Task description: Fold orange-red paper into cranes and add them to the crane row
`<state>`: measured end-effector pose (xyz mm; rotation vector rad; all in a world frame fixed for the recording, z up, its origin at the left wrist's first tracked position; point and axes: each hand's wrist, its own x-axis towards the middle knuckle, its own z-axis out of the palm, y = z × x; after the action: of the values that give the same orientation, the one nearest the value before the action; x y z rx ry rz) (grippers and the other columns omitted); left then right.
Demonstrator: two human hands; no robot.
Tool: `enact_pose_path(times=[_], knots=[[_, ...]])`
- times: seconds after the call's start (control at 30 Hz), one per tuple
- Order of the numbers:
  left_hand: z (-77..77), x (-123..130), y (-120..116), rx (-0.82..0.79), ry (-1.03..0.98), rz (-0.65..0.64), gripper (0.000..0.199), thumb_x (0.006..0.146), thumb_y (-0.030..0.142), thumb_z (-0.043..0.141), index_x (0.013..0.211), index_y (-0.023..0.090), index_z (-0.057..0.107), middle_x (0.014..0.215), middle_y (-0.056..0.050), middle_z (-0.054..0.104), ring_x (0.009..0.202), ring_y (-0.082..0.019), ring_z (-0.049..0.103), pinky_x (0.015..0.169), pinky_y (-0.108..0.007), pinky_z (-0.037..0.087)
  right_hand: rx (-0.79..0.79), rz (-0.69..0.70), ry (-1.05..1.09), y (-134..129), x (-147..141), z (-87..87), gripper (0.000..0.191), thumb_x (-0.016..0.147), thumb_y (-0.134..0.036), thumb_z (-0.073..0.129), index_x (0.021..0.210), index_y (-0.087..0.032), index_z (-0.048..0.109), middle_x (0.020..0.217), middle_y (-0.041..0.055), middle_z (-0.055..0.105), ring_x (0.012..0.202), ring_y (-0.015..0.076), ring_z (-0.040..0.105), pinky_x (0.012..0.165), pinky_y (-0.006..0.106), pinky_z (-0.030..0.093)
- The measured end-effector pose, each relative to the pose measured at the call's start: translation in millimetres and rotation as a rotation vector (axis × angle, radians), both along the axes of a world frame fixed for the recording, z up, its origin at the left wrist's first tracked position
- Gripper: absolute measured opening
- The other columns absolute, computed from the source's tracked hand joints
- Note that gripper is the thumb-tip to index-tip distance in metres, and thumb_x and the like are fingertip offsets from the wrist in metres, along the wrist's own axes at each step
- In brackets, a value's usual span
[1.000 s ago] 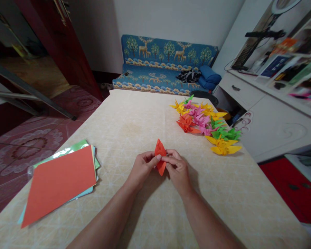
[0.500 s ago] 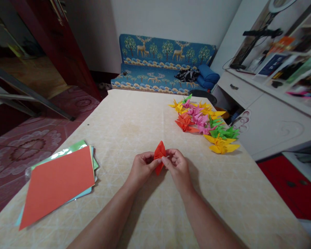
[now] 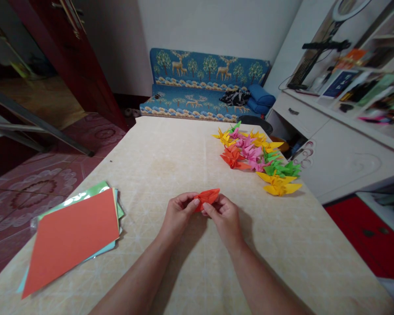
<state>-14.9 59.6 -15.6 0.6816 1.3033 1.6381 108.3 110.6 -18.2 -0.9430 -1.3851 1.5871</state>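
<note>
Pinching the left end of a small folded red-orange paper (image 3: 209, 197) with the left hand (image 3: 182, 211), with the thumb on the upper face and the fingers curled narrow; gripping the right part of the same paper with the right hand (image 3: 226, 215), likewise with the thumb on the near face; holding it over the pale desk (image 3: 164, 170), between both hands, with a tip pointing up and right; can see, well to the left, a stack of coloured sheets (image 3: 74, 240), red-orange on top, with green and light blue jutting out beneath; can see, beyond the right hand, a cluster of folded paper figures (image 3: 252, 153) in yellow, pink, green and red-orange; can see, past the desk, a blue couch (image 3: 170, 95) with a deer-and-tree print.
</note>
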Motion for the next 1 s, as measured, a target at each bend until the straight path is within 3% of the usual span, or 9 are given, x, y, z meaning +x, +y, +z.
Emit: enact_pose_path(times=[0.23, 0.43, 0.6, 0.8, 1.0], knots=[[0.3, -4, 1, -0.017, 0.01, 0.006, 0.013, 0.067, 0.023, 0.075, 0.077, 0.014, 0.075, 0.074, -0.004, 0.073, 0.068, -0.015, 0.062, 0.07, -0.025, 0.047, 0.001, 0.011, 0.085, 7, 11, -3.9, 0.031, 0.083, -0.05, 0.057, 0.077, -0.019, 0.06, 0.065, -0.0006, 0.056, 0.057, 0.0116, 0.052, 0.047, 0.019, 0.038], [-2.5, -5, 0, 0.019, 0.035, -0.077, 0.016, 0.07, 0.023, 0.075, 0.084, 0.015, 0.075, 0.083, -0.006, 0.072, 0.076, -0.016, 0.063, 0.074, -0.025, 0.048, -0.098, -0.052, 0.146, 11, 12, -2.1, 0.025, 0.077, -0.043, 0.066, 0.072, -0.02, 0.059, 0.064, -0.0033, 0.056, 0.052, 0.0102, 0.048, 0.046, 0.019, 0.038], [-3.4, -5, -3, 0.101, 0.035, -0.145, 0.03, 0.073, 0.021, 0.073, 0.103, 0.018, 0.071, 0.09, -0.007, 0.071, 0.081, -0.017, 0.063, 0.076, -0.027, 0.048, -0.17, 0.091, 0.136, 10, 10, -2.0, 0.022, 0.074, -0.039, 0.07, 0.081, -0.019, 0.065, 0.071, -0.0003, 0.062, 0.061, 0.0126, 0.055, 0.056, 0.022, 0.044], [-3.8, -7, -4, 0.25, 0.354, -0.172, 0.032, 0.082, 0.02, 0.064, 0.113, 0.024, 0.069, 0.098, -0.007, 0.067, 0.088, -0.018, 0.061, 0.079, -0.029, 0.046, -0.129, 0.111, 0.114, 13, 9, -7.5, 0.02, 0.072, -0.035, 0.066, 0.067, -0.016, 0.06, 0.059, -0.0026, 0.052, 0.053, 0.0092, 0.043, 0.049, 0.019, 0.032], [-2.8, -8, -4, 0.386, 0.612, -0.22, 0.037, 0.086, 0.011, 0.051, 0.115, 0.026, 0.068, 0.084, -0.006, 0.063, 0.079, -0.016, 0.058, 0.072, -0.028, 0.044, -0.12, 0.091, 0.06, 11, 10, -4.0, 0.013, 0.068, -0.028, 0.061, 0.064, -0.016, 0.059, 0.055, -0.0037, 0.047, 0.052, 0.0101, 0.041, 0.048, 0.021, 0.032]])
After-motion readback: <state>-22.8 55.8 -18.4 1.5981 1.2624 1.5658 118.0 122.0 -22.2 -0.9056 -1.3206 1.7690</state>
